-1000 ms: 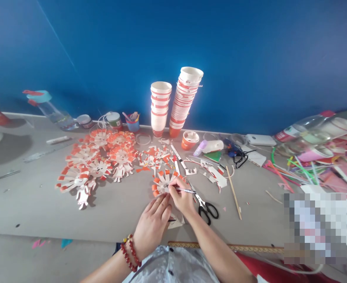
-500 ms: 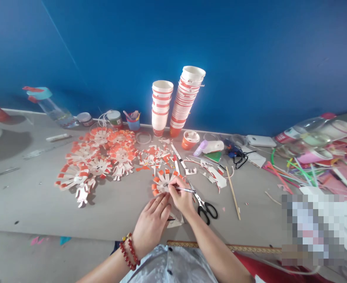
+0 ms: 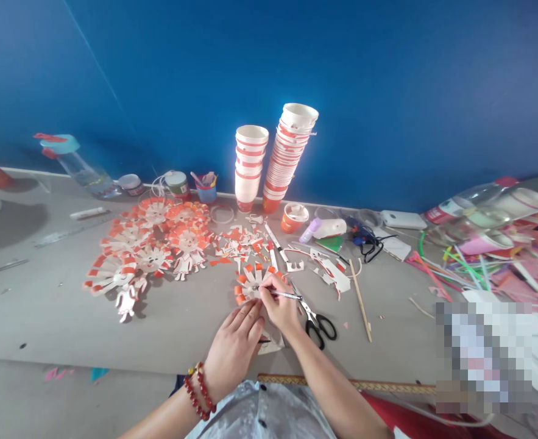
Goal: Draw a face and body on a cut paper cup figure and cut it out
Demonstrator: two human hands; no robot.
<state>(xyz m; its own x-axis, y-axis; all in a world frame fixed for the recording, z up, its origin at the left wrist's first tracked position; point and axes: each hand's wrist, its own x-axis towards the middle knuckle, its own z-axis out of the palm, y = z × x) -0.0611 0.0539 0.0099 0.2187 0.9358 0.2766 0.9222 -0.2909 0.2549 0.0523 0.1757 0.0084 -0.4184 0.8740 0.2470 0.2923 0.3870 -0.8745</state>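
Observation:
A slim pen (image 3: 287,294) rests in my right hand (image 3: 278,306), its tip down at the middle of a cut paper cup (image 3: 247,283) whose white strips end in curled orange tips. My left hand (image 3: 237,332) lies flat with fingers stretched out, touching the lower edge of that cup piece and partly covering it. Scissors with black handles (image 3: 320,329) lie open beside my right hand. Under the hands a pale paper scrap (image 3: 275,342) shows, with a dark thin thing partly hidden there.
Several finished curled cup figures (image 3: 156,235) crowd the left. Orange and white scraps (image 3: 241,244) lie ahead. Two tall cup stacks (image 3: 251,171) stand by the blue wall. A wooden stick (image 3: 361,300), a marker (image 3: 272,238) and a pile of coloured straws (image 3: 474,268) are on the right.
The view has shifted very slightly. Both hands keep nearly the same places, and the pen stays at the middle of the cup piece.

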